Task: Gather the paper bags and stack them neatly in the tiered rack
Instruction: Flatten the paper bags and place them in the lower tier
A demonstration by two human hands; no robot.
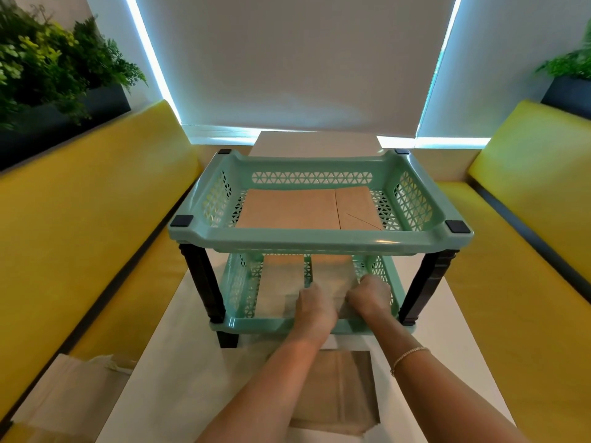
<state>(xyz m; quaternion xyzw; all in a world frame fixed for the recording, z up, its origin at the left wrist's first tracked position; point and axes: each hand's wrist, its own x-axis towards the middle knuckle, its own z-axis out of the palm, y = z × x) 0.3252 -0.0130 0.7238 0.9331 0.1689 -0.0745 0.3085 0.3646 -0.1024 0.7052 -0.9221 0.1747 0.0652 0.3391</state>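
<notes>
mint two-tier rack (319, 241) upright | flat brown paper bags (289, 209) in both tiers | more bags (335, 391) before it

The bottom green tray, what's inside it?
Brown paper bags: one stack lies left, another is held by both hands. The top tray hides the back part.

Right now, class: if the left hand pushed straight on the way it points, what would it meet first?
Probably only the lower tray's back wall; the left hand already holds the paper bag, and depth is unclear.
</notes>
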